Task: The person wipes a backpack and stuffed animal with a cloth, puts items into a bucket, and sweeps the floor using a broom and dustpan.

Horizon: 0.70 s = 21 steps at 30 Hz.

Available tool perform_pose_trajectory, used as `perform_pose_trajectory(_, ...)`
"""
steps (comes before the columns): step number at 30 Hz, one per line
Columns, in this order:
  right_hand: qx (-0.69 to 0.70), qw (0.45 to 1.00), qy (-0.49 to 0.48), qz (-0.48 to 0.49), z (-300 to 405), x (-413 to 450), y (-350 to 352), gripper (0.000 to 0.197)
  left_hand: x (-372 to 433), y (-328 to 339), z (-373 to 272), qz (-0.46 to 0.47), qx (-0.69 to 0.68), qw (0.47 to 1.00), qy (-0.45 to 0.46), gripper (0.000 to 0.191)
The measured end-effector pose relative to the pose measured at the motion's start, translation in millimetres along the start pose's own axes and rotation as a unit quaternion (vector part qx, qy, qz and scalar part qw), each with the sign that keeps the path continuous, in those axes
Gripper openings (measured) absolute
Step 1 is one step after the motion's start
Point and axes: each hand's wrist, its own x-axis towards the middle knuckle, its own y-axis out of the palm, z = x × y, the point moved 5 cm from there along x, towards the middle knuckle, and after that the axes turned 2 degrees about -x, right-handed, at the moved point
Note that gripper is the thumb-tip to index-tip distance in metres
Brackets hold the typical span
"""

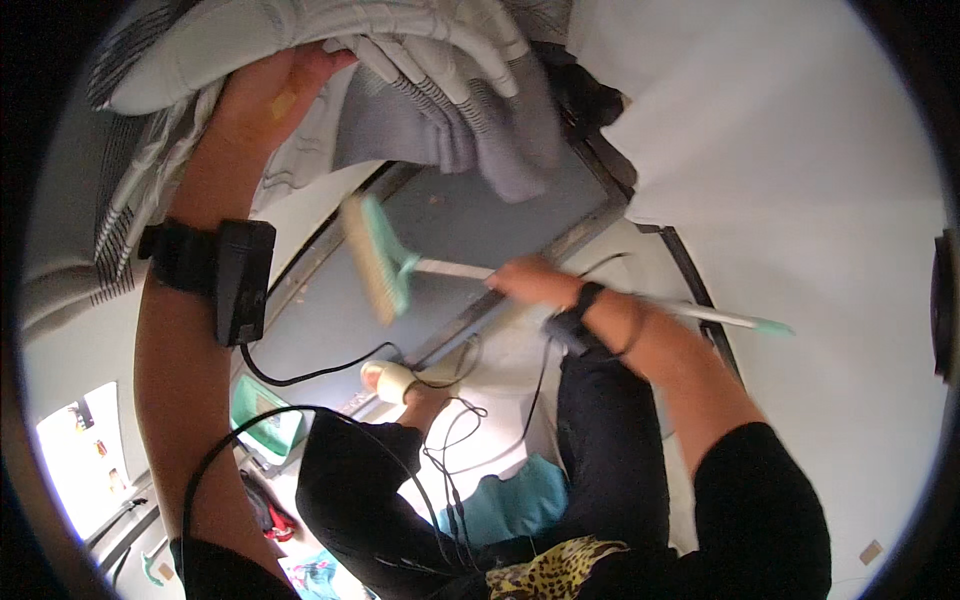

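Note:
My left hand [292, 82], at the upper left, grips the gathered edge of a striped grey and white cloth [450, 82]; some of its fingers are hidden in the folds. Near the middle, my right hand [532, 281] is closed around the pale handle of a broom [457, 270]. The broom's green head with light bristles [375, 259] lies to the left of that hand, over a grey panel [480, 210], slightly blurred. Whether the bristles touch the panel I cannot tell. The handle's green end reaches to the right beyond my forearm.
Black cables [457, 480] hang from the devices on my wrists across my lap. A green plastic basin [266, 420] stands at the lower left, near a foot in a pale slipper [390, 381]. A dark frame edge [686, 277] and a white wall [810, 187] are at the right.

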Motion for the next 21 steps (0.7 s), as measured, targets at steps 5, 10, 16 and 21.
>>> perform_pose_trajectory(5,-0.186,0.958,0.219,-0.021,-142,-191,-118,0.052,-16,37,6,-0.221,-0.362,0.9,-0.098,0.044)
perform_pose_trajectory(10,-0.208,0.904,0.369,0.062,-153,-270,-121,0.052,-20,49,12,-0.183,-0.407,0.885,-0.129,0.04)
perform_pose_trajectory(16,-0.136,0.953,0.229,0.148,-107,-202,-56,0.049,-28,49,16,-0.14,0.086,0.985,-0.06,0.038)
perform_pose_trajectory(21,-0.095,0.98,0.068,0.159,-7,-54,49,0.047,-37,29,48,-0.016,-0.214,0.976,-0.04,0.038)
